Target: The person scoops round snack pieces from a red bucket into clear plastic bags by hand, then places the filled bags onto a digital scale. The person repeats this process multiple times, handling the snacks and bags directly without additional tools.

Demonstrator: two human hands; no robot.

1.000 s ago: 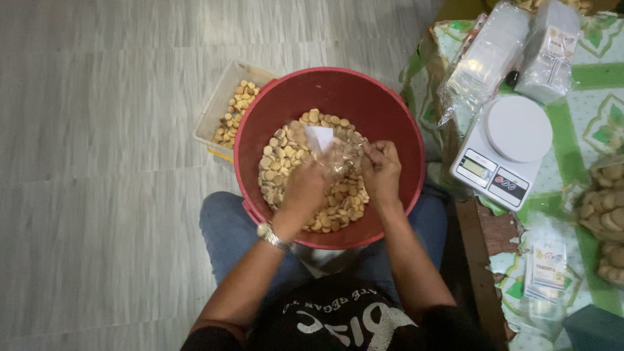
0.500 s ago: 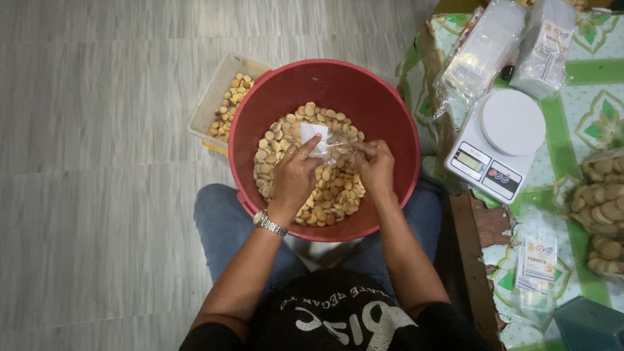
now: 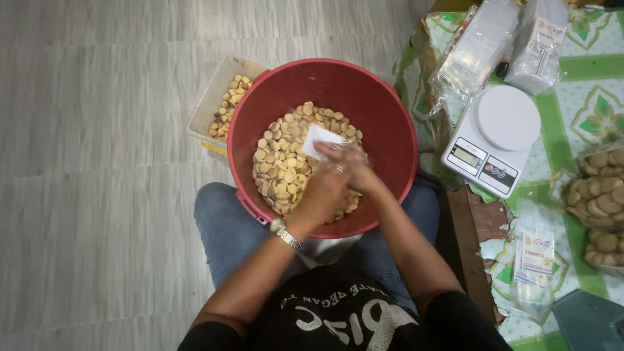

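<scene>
A red bucket [image 3: 383,110] sits between my knees, holding several small round beige biscuits [image 3: 279,162]. Both hands are down inside it over the biscuits. My left hand [image 3: 322,192], with a metal watch on the wrist, and my right hand [image 3: 354,169] are pressed together around a small clear plastic bag with a white label [image 3: 320,140]. The label sticks out toward the far side of the bucket. Most of the bag is hidden under my fingers.
A clear plastic tub [image 3: 218,104] with more biscuits stands on the floor left of the bucket. On the green patterned table at right stand a white kitchen scale [image 3: 494,140], stacks of clear bags [image 3: 481,45], filled biscuit bags [image 3: 601,201] and small labels [image 3: 536,253].
My hands have closed in together over the bag; the left hand has moved right to meet the right one. The view has shifted slightly.
</scene>
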